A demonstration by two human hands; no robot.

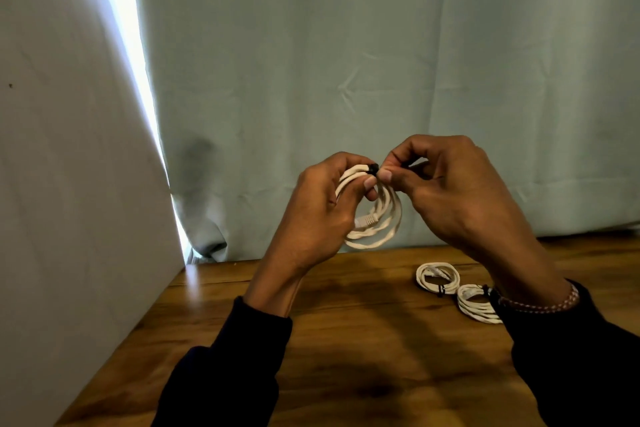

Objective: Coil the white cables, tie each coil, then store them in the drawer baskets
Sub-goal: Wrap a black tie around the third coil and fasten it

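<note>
The left hand [320, 208] is raised above the wooden desk [346, 340], its grip closed around the top of a white cable coil [377, 218], thumb pressing the bundled strands. The right hand [450, 191] meets it there, thumb and forefinger in a narrow pinch on a black tie [373, 168] wrapped round the coil's top. Right of that coil and lower, two tied coils lie on the desk: one [437, 279] just beside the other [476, 303], which is partly hidden by the right wrist.
</note>
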